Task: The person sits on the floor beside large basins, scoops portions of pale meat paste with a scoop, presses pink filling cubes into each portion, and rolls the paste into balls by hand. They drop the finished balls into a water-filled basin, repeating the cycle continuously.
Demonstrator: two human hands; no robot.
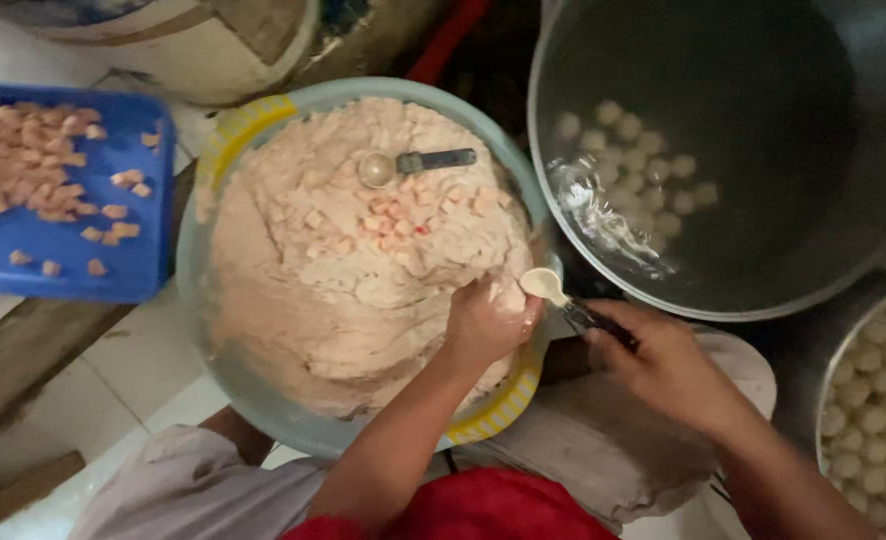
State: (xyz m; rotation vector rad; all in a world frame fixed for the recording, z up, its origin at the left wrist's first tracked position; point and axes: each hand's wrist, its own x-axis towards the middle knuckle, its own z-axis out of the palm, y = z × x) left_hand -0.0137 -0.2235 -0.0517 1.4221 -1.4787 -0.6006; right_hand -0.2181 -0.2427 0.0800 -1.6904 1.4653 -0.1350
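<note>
A large pale blue basin (195,270) with a yellow rim strip holds a heap of pinkish paste (333,270) with small diced pieces on top. My left hand (485,322) is closed around a lump of paste at the basin's right edge. My right hand (658,362) grips the dark handle of a spoon (545,284) whose bowl touches the lump by my left thumb. A second spoon (408,163) lies on the paste near the far side.
A big metal pot (583,270) of water with pale balls stands at the right. Another pot (835,400) with several balls sits at the lower right. A blue tray (133,270) of diced pieces lies at the left.
</note>
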